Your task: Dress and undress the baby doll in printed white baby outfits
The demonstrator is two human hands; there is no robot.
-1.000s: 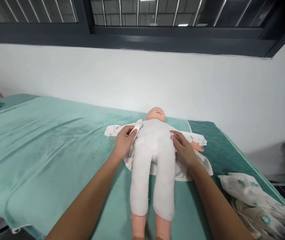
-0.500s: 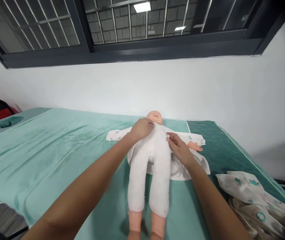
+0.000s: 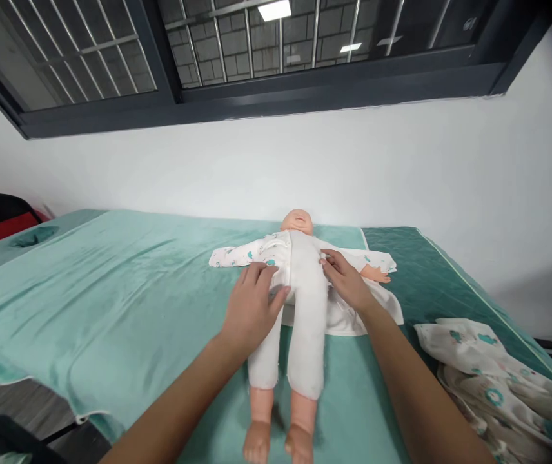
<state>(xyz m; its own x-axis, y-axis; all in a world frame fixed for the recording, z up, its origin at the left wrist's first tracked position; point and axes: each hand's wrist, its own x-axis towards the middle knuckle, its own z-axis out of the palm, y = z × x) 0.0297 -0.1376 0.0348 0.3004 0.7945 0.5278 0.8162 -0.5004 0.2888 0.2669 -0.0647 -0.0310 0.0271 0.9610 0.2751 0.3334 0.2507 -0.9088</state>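
A baby doll (image 3: 297, 220) lies on its back, head toward the wall and bare feet toward me. It wears a white baby shirt (image 3: 232, 256) with teal prints, and plain white fabric covers its torso and legs. One printed front panel lies over the chest on the left; the other side of the shirt (image 3: 353, 319) spreads flat on the right. My left hand (image 3: 253, 306) is open over the doll's hip, fingers apart. At the right side of the torso my right hand (image 3: 348, 283) pinches the edge of the white clothing between thumb and fingers.
A light green sheet (image 3: 111, 290) covers the padded table, with darker green quilted material (image 3: 431, 277) on the right. Folded printed baby clothes (image 3: 489, 380) lie at the right edge. A white wall and a barred window stand behind; a black and red object (image 3: 0, 222) is at far left.
My left hand has come down from the doll's upper chest to its hip and opened. The printed panel on the left chest now shows. My right hand stays at the torso's side.
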